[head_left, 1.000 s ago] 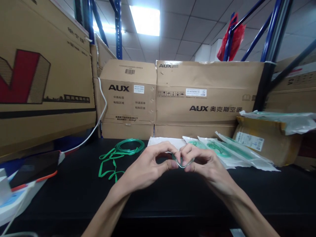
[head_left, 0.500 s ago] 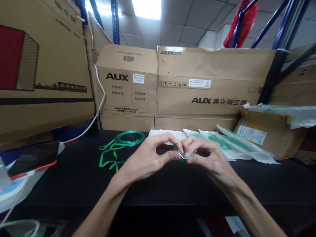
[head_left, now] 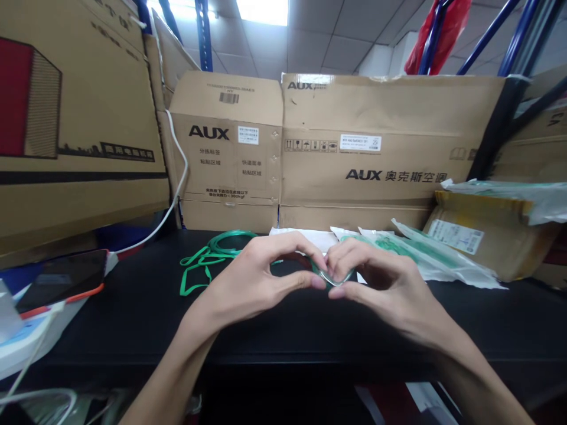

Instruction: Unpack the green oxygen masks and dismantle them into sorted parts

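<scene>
Both of my hands meet above the black shelf, pinching a small shiny curved strip [head_left: 328, 279] with a silvery edge and a hint of green. My left hand [head_left: 257, 277] grips its left end between thumb and index finger. On the right end, my right hand [head_left: 385, 280] has its thumb below and curled fingers above. Most of the strip is hidden by the fingers, so its exact kind is unclear. Behind my left hand lie a coil of green tubing or cord [head_left: 217, 243] and a loose flat green strap [head_left: 191, 290], both partly covered by that hand.
Clear plastic packets [head_left: 436, 262] with green contents lie at the right, beside a brown parcel [head_left: 496, 227]. Cardboard boxes [head_left: 354, 195] wall off the back of the black shelf [head_left: 283, 336]. A phone [head_left: 66, 280] with a white cable [head_left: 181, 183] rests at the left.
The view has shifted slightly. My fingers have moved a little on the shiny strip, which looks less deeply bent between them. My left hand now covers more of the green coil and strap.
</scene>
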Available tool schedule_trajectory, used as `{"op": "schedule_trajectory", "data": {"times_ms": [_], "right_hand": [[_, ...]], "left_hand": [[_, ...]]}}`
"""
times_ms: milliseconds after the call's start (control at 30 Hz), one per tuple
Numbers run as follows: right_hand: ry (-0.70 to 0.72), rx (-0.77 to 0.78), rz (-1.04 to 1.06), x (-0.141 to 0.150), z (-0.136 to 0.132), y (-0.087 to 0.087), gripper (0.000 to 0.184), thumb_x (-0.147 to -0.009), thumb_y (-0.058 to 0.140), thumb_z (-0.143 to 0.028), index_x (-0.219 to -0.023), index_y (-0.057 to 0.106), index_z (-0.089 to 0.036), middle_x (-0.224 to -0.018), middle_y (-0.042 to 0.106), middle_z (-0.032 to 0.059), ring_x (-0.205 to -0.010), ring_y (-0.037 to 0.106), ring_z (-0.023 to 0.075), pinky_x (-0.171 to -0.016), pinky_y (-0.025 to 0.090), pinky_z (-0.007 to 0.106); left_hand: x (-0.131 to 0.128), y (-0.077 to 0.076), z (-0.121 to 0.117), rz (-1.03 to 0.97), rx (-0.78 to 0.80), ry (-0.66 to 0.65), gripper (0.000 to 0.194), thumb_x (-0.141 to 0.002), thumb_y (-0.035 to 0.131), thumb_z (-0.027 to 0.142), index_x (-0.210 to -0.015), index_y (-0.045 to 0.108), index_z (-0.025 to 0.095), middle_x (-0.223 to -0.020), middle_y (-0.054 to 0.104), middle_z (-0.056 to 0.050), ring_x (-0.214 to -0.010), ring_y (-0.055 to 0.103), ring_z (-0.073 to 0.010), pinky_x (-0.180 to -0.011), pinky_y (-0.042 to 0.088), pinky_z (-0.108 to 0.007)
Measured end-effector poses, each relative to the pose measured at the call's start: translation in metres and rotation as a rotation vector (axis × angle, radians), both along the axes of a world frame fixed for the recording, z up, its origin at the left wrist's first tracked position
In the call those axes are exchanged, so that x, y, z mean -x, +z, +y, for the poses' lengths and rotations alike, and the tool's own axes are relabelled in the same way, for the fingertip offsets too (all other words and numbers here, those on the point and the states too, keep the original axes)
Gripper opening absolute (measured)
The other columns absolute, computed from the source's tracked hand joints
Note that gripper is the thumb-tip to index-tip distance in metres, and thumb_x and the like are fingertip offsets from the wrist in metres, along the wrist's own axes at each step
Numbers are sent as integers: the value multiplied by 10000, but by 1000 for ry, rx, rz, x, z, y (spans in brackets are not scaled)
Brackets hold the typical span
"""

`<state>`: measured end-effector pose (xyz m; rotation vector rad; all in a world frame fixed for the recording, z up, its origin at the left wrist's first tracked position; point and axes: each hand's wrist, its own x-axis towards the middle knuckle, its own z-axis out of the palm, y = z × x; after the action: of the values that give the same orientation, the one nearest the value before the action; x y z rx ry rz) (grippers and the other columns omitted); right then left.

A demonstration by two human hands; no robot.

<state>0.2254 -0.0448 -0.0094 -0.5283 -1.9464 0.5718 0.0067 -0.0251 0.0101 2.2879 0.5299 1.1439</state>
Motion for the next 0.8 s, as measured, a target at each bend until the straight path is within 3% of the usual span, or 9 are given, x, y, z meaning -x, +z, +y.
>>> {"op": "schedule_trajectory", "data": {"times_ms": [400, 800], "right_hand": [[-88, -183, -40, 1, -6, 3, 167, -836, 793, -120, -860, 714, -265, -880, 713, -21, -878, 681, 186, -859, 539, 377], [-308, -398, -193, 8, -16, 3, 168, -874, 640, -80, -922, 637, -241, -952, 675, 33, -876, 658, 186, -818, 536, 359]], "left_hand": [[4, 3, 1, 23, -134, -27, 78, -882, 761, 141, -945, 751, 186, -981, 761, -19, -992, 695, -186, -915, 521, -282], [9, 0, 5, 36, -168, -36, 179, -903, 699, 108, -1027, 782, 207, -1037, 796, -25, -979, 738, -194, -933, 563, -293]]}}
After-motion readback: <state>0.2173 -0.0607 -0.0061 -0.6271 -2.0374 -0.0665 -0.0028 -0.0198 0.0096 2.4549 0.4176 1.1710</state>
